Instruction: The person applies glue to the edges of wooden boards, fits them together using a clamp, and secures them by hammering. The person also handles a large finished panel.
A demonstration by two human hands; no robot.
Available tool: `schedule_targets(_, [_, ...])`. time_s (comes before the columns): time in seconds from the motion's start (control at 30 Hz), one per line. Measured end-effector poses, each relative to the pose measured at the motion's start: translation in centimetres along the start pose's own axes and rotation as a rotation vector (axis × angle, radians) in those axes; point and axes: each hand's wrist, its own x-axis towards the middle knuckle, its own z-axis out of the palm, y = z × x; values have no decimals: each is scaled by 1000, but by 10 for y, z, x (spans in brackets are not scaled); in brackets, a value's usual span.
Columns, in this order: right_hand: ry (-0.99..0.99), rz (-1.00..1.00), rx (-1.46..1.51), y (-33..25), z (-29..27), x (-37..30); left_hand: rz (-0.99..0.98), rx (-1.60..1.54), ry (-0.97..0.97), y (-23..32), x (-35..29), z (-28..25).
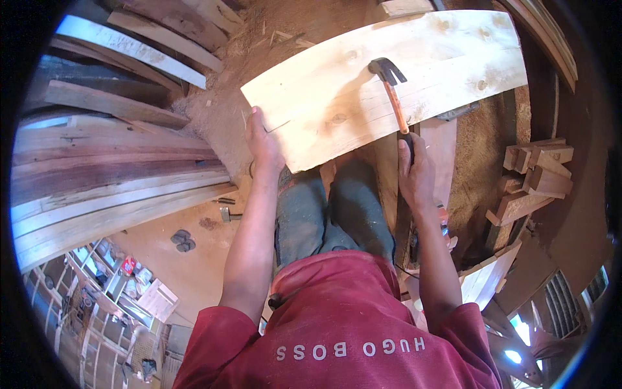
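A wide, pale wooden board (304,107) with several knots and a crack near its left end lies across the space in front of my knees. My left hand (264,146) grips its near-left end, thumb up along the edge. In my right hand (418,172) is a claw hammer (395,102), held by the dark grip at the end of its orange-brown handle. The black claw head is over the middle of the board, and a shadow falls beside it. I cannot tell whether the head touches the wood.
Long planks (116,165) are stacked at the left, with more boards beyond. Short wood blocks (541,168) are piled at the right. Dark sandals (183,240) and another metal-headed tool (228,214) lie on the floor to my left. Sawdust (476,172) covers ground at the right.
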Motion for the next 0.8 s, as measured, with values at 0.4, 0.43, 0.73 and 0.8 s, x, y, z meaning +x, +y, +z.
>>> schedule_targets(0.4, [199, 191, 239, 20, -9, -31, -87, -4, -70, 21, -26, 38])
schedule_targets(0.43, [228, 198, 247, 30, -6, -37, -88, 6, -99, 21, -23, 38])
schedule_targets(0.73, [434, 839, 981, 55, 3, -80, -175, 154, -118, 35, -20, 43])
schedule_targets(0.8, [486, 859, 1016, 59, 11, -85, -192, 274, -103, 41, -19, 46])
